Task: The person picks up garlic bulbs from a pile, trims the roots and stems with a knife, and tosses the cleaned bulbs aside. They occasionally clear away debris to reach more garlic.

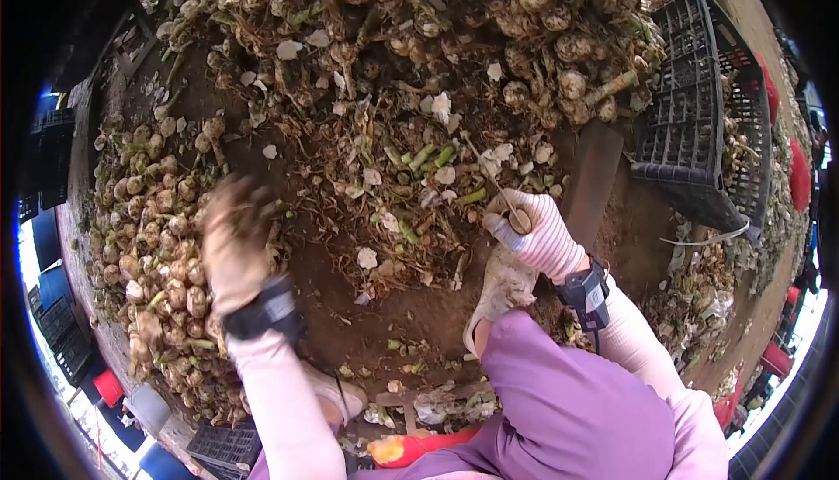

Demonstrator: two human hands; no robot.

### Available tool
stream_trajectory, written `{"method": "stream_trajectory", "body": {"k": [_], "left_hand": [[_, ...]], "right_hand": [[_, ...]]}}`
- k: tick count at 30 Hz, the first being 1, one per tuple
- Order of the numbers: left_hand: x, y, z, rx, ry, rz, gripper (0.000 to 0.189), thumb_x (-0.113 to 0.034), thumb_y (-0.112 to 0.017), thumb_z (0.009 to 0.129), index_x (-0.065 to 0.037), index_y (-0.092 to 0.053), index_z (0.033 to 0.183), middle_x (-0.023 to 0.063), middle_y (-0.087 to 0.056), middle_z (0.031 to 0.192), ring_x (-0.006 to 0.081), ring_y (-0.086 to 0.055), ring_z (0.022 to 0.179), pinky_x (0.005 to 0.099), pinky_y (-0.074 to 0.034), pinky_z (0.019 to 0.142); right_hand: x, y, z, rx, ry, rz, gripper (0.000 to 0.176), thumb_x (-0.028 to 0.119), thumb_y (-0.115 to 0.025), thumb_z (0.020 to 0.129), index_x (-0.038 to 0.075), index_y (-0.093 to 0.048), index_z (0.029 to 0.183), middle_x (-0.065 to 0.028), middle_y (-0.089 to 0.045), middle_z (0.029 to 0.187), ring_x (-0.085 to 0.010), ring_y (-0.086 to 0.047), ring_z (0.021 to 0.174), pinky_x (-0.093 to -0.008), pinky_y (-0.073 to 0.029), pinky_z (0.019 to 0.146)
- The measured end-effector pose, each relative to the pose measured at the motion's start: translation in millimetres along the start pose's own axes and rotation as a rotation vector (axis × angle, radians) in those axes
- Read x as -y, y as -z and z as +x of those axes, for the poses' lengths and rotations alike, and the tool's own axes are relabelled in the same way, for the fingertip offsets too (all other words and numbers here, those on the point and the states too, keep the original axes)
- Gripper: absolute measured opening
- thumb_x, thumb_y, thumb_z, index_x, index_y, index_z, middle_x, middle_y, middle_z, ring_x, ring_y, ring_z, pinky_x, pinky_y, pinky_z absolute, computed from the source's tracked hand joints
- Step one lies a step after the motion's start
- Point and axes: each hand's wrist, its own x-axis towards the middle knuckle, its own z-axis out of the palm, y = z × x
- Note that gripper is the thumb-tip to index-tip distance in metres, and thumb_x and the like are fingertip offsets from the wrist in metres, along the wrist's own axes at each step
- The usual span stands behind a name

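Observation:
My right hand (544, 234), in a striped glove, is closed around a knife (519, 219) with a round wooden handle end. Its thin blade points up and away over the scraps. My left hand (238, 240), in a dirty glove, is smeared by motion at the edge of a heap of trimmed garlic bulbs (166, 244). Whether it holds anything cannot be made out. Cut stems, roots and peeled skins (411, 192) lie on the ground between my hands. Beyond them rises a large pile of garlic with stems and roots (419, 17).
A black plastic crate (686, 104) stands tilted at the right, beside a flat dark board (596, 174). My shoe (502, 288) is under my right hand. More garlic skins (699, 305) lie at the right. Another black crate (223, 447) sits at lower left.

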Motion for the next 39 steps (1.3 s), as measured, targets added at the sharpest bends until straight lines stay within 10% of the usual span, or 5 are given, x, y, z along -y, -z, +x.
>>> {"method": "stream_trajectory", "body": {"k": [14, 22, 25, 30, 39], "left_hand": [[101, -173, 168, -0.287, 0.165, 1.183, 0.094, -0.023, -0.065, 0.076, -0.003, 0.0, 0.141, 0.0234, -0.035, 0.134, 0.0351, -0.049, 0.114, 0.0402, -0.044, 0.094], [140, -86, 35, 0.703, -0.248, 0.27, 0.06, 0.004, -0.039, 0.087, -0.008, -0.019, 0.142, 0.0093, -0.043, 0.13, 0.0179, -0.047, 0.112, 0.0223, -0.045, 0.082], [150, -88, -17, 0.299, 0.617, -0.292, 0.05, -0.002, -0.036, 0.093, -0.01, -0.024, 0.141, 0.001, -0.05, 0.111, 0.0057, -0.041, 0.068, 0.0139, -0.035, 0.051], [109, -108, -34, -0.206, 0.586, -0.248, 0.042, -0.001, -0.039, 0.092, -0.007, -0.036, 0.133, 0.0024, -0.054, 0.105, 0.0073, -0.049, 0.071, 0.0162, -0.04, 0.053], [36, -122, -81, 0.356, 0.032, 0.319, 0.055, 0.011, -0.065, 0.069, -0.004, -0.044, 0.118, 0.0044, -0.057, 0.098, 0.0115, -0.057, 0.089, 0.0228, -0.048, 0.079]], "right_hand": [[-16, 23, 1, -0.083, -0.087, -0.131, 0.012, 0.012, -0.065, 0.077, 0.002, -0.057, 0.079, -0.0037, -0.048, 0.057, -0.0096, -0.039, 0.054, -0.0275, -0.039, 0.051], [-12, 15, -2, 0.017, -0.132, -0.228, 0.017, 0.02, -0.065, 0.075, 0.005, -0.059, 0.081, -0.0159, -0.056, 0.065, -0.0344, -0.056, 0.061, -0.0353, -0.044, 0.053], [-16, 11, -4, 0.033, -0.102, -0.238, 0.02, 0.022, -0.064, 0.076, 0.005, -0.058, 0.084, -0.0169, -0.057, 0.067, -0.0348, -0.057, 0.064, -0.0359, -0.044, 0.056], [-23, 7, -6, 0.08, -0.136, -0.259, 0.023, 0.021, -0.064, 0.077, 0.002, -0.059, 0.088, -0.0154, -0.054, 0.063, -0.0305, -0.053, 0.055, -0.0335, -0.043, 0.053], [6, 10, 1, 0.309, 0.155, -0.518, 0.032, 0.011, -0.065, 0.063, 0.003, -0.058, 0.094, -0.0169, -0.059, 0.075, -0.0364, -0.059, 0.074, -0.0392, -0.048, 0.063]]}}
